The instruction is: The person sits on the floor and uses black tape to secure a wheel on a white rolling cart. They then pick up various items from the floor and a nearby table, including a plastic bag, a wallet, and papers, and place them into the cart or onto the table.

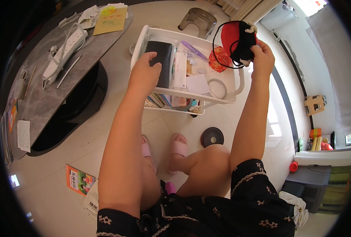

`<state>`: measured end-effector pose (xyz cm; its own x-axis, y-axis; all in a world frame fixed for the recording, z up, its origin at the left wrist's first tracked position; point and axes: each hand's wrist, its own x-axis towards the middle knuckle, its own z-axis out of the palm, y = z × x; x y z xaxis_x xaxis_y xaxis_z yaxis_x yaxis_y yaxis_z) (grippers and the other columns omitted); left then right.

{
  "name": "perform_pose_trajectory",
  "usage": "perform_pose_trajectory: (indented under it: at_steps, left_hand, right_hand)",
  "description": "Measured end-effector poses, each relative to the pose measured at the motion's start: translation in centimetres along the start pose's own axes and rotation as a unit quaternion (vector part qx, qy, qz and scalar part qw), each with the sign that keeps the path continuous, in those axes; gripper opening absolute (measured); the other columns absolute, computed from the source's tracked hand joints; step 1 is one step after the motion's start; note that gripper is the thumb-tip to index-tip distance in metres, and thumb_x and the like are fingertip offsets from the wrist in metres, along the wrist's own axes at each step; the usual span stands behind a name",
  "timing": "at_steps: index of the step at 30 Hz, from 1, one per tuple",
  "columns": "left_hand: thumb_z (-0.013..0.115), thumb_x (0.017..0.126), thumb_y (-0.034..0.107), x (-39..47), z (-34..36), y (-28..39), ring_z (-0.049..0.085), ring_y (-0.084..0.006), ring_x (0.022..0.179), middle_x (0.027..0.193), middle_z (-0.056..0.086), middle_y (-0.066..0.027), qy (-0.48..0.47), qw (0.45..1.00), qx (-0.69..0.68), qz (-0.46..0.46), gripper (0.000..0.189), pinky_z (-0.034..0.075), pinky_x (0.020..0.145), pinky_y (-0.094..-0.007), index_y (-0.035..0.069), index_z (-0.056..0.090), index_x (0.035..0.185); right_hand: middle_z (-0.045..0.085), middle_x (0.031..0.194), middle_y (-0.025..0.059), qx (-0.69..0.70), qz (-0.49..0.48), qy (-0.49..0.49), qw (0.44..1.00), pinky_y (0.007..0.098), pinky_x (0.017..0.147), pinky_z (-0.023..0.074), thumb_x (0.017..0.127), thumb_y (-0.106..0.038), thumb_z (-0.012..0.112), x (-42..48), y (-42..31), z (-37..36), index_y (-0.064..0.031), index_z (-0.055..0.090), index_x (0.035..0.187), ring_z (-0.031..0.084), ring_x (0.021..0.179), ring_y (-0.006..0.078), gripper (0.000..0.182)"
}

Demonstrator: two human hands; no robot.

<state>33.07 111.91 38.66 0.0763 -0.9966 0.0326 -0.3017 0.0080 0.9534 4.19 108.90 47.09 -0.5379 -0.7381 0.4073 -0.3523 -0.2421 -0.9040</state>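
My right hand [263, 56] grips a red and black fabric pouch [243, 41] with a black cord, raised above the right rim of a white plastic cart [190, 95]. My left hand [147, 71] is over the cart's left side, fingers apart, by a black wallet-like case [160, 63]; whether it touches the case I cannot tell. In the top tray lie a white slim box [180, 70], a purple pen-like object [194, 50], a red patterned pouch [219, 59], a white card [198, 84] and a round clear lid or ring [217, 89].
To the left, a grey marble-look table [94, 47] bears a white power strip [65, 54] and papers. A translucent stool [198, 20] stands beyond the cart. A dark round object [212, 137] lies by my feet, and a booklet [80, 179] on the floor. Books fill the lower tray.
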Motion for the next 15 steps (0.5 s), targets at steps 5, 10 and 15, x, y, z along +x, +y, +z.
perform_pose_trajectory:
  at_steps: [5, 10, 15]
  left_hand:
    - [0.054, 0.080, 0.017, 0.4, 0.2, -0.9, 0.060, -0.0224, 0.084, 0.107, 0.057, -0.0182, 0.002, 1.000, -0.012, 0.012, 0.041, 0.047, 0.074, -0.0309, 0.003, 0.049, 0.119]
    - [0.054, 0.081, 0.017, 0.1, 0.6, -0.3, 0.060, -0.0224, 0.084, 0.109, 0.056, -0.0182, -0.006, 1.000, -0.018, -0.001, 0.042, 0.047, 0.074, -0.0309, 0.004, 0.049, 0.120]
    - [0.054, 0.080, 0.013, 0.8, 0.5, -1.6, 0.060, -0.0186, 0.074, 0.100, 0.060, -0.0135, 0.031, 0.997, 0.006, 0.064, 0.034, 0.048, 0.066, -0.0300, 0.004, 0.054, 0.113]
  right_hand:
    - [0.058, 0.069, 0.0014, 0.088, 0.039, -0.047, 0.994, 0.0217, 0.048, 0.0412, 0.068, -0.002, 0.057, -0.7, -0.9, 0.2, 0.0016, 0.060, 0.094, 0.052, 0.056, 0.0078, 0.026]
    - [0.060, 0.079, 0.0075, 0.156, 0.126, -0.108, 0.974, 0.0246, 0.059, 0.0503, 0.071, -0.002, 0.054, -1.7, 0.8, 1.8, 0.0014, 0.058, 0.097, 0.058, 0.063, 0.0140, 0.027]
    - [0.062, 0.082, 0.0064, -0.101, 0.182, -0.382, 0.901, 0.0243, 0.051, 0.0482, 0.073, -0.014, 0.058, -4.2, 2.9, 3.6, -0.0055, 0.064, 0.099, 0.057, 0.062, 0.0113, 0.028]
